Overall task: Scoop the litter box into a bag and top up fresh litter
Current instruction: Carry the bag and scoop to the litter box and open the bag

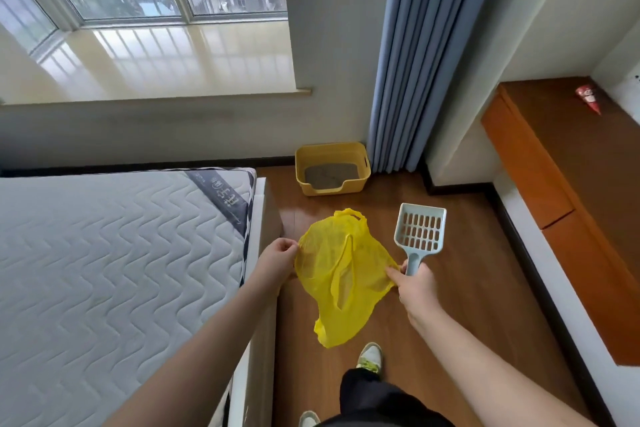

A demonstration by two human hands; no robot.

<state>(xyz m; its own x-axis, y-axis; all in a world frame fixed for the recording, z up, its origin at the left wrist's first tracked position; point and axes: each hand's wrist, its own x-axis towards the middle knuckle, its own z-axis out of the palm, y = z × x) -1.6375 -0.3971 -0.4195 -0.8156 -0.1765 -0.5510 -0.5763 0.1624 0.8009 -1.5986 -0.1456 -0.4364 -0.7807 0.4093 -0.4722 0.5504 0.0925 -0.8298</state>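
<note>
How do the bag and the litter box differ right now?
The yellow bag is thin, crumpled plastic, held up off the floor between the left hand and right hand; the litter box is rigid, untouched, sitting on the floor by the curtain. The bag looks empty; the litter box holds grey litter. Both are yellow.

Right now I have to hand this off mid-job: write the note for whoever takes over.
Left hand pinches one edge of the yellow bag.
Right hand pinches the bag's other edge and also grips the scoop by its handle; the scoop is empty.
Litter box sits on the floor ahead, by the curtain, with grey litter inside.
Done: bag and scoop in hand.
Left: scoop into the bag, top up litter. No fresh litter in view.
</note>
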